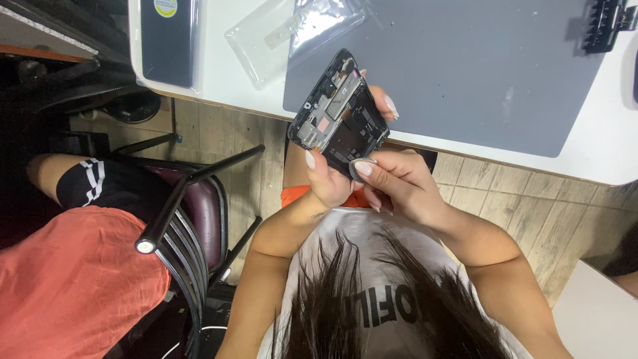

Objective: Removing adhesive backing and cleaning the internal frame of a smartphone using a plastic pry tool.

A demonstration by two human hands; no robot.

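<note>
- Head view: the opened phone frame (340,110), a dark rectangular shell with its inner metal plates and connectors exposed, is held in the air just over the near edge of the white table (219,80), tilted with its top end toward the grey work mat (465,73).
- The left hand (329,179) cradles the frame from below; its thumb lies along the lower left edge, and fingertips (391,106) curl round the far side, so the fingers are wrapped about the frame rather than spread.
- The right hand (392,183) comes in at the frame's lower corner, thumb and forefinger pressed together in a pinch on a small round grey piece (351,169) that touches the frame's bottom edge; the other fingers are folded under.
- To do this well, I judge the left-hand grip should stay on the rim, off the exposed parts, while the pinch works slowly and level, so the small piece neither slips nor bends a connector.
- Clear plastic bags (292,33) and a dark flat phone-like slab (169,40) lie on the table beyond; a black tool holder (608,23) sits at the mat's far corner.
- A person in red (73,279) sits on a chair (193,213) beside.
</note>
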